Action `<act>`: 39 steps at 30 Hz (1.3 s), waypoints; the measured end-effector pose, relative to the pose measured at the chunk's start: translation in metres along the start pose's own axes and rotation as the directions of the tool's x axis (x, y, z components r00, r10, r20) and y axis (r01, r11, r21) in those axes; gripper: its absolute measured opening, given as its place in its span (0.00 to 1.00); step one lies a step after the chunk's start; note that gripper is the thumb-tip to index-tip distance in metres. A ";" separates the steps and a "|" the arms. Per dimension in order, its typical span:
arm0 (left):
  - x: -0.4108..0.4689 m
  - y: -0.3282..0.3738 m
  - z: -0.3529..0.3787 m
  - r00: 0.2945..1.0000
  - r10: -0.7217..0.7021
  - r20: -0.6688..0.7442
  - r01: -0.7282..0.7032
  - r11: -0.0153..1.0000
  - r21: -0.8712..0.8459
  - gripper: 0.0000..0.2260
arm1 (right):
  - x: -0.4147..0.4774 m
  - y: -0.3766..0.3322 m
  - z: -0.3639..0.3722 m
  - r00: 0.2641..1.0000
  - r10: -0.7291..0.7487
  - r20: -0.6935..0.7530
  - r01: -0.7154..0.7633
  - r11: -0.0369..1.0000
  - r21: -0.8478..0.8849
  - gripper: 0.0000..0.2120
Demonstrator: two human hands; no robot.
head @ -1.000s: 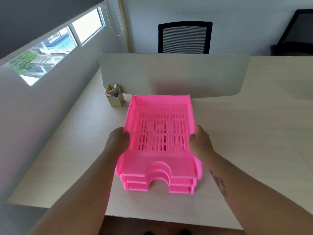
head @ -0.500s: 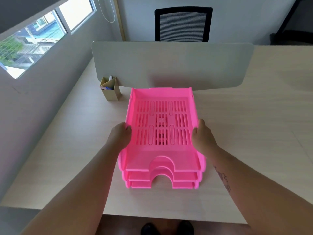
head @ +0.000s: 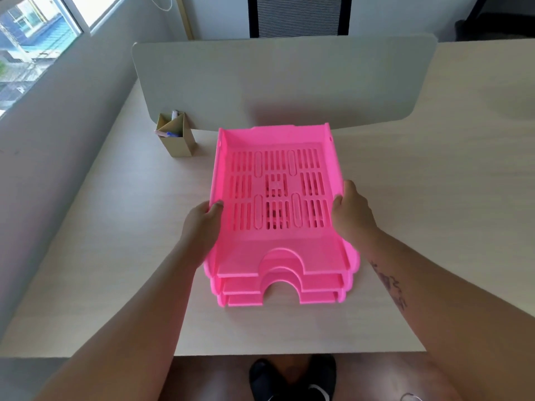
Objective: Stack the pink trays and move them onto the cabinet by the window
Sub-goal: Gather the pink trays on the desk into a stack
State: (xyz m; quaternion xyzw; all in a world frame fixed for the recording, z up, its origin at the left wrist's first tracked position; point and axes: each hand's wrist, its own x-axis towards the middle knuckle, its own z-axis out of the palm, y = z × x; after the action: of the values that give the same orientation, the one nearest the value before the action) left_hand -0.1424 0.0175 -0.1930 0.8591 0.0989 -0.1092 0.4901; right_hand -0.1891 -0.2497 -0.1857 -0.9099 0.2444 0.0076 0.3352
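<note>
Three pink trays are nested in one stack on the light wooden desk, near its front edge. The top tray has a slotted floor and an arched cut-out at the front. My left hand grips the stack's left wall, thumb over the rim. My right hand grips the right wall opposite it. The fingers under the stack are hidden. The cabinet is not in view.
A grey divider panel stands across the desk behind the trays. A small cardboard pen holder sits at its left end. A window is in the left wall, and a black mesh chair stands beyond the divider. My shoes show below the desk edge.
The view has tilted downward, so my shoes now show. Both hands stay on the stack's sides, and the stack's far end has come down level.
</note>
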 end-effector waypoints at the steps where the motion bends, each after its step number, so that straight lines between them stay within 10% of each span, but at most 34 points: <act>1: 0.001 0.000 0.001 1.000 -0.006 -0.007 0.006 1.000 0.000 0.15 | 0.002 0.000 -0.001 1.000 -0.006 -0.001 0.006 1.000 -0.013 0.20; 7: 0.008 0.005 0.001 0.999 -0.029 0.019 0.028 0.998 0.052 0.16 | 0.008 0.000 0.001 1.000 0.012 -0.007 -0.012 0.999 0.041 0.20; 16: -0.047 -0.047 -0.011 0.930 0.124 0.347 0.020 0.923 -0.383 0.20 | -0.054 0.030 0.008 0.992 0.111 0.062 -0.127 0.861 0.493 0.13; 25: -0.056 -0.072 0.004 0.957 0.100 0.274 0.015 0.922 -0.388 0.18 | -0.076 0.057 0.042 0.976 0.215 0.016 -0.183 0.786 0.590 0.17; 31: -0.056 -0.081 0.022 0.973 -0.025 0.231 0.135 0.870 -0.474 0.12 | -0.069 0.066 0.049 0.925 0.280 0.257 -0.380 0.687 0.619 0.22; 39: -0.059 -0.091 0.025 0.970 -0.042 0.239 0.171 0.819 -0.548 0.30 | -0.074 0.075 0.049 0.947 0.170 0.274 -0.315 0.670 0.672 0.37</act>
State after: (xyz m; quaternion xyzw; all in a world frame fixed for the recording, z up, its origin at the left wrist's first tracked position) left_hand -0.2261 0.0381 -0.2635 0.6515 0.1212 -0.1951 0.7231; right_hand -0.2809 -0.2358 -0.2556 -0.6650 0.3150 0.0435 0.6757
